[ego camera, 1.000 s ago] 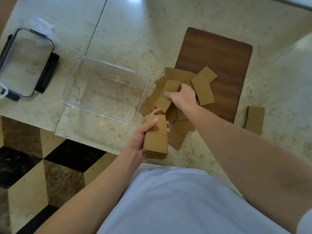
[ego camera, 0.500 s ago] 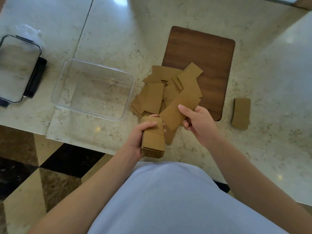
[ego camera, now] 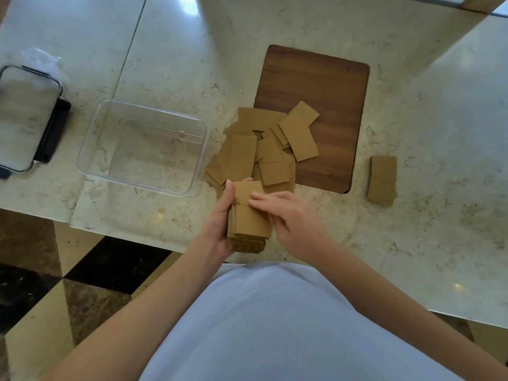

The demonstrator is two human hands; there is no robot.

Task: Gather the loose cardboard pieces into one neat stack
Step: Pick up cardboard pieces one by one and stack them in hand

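Left hand (ego camera: 220,224) grips stack (ego camera: 248,226) at near worktop (ego camera: 412,243) edge — right hand (ego camera: 291,224), fingers flat, presses top piece down. Loose pile (ego camera: 264,149) just beyond. I'd say light, stiff, slidy — hold the long edges.

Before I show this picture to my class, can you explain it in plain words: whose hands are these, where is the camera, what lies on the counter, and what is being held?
There is no machine here. A person wears a camera on the head, so the one view looks down past their chest at their own hands. The left hand grips a stack of cardboard pieces, and the right hand lays its fingers on the top piece. Beyond them a loose pile of cardboard lies scattered, partly on the marble counter and partly on a brown wooden board. A small separate pile sits to the right. To the left stand an empty clear container and, further left, its lid.
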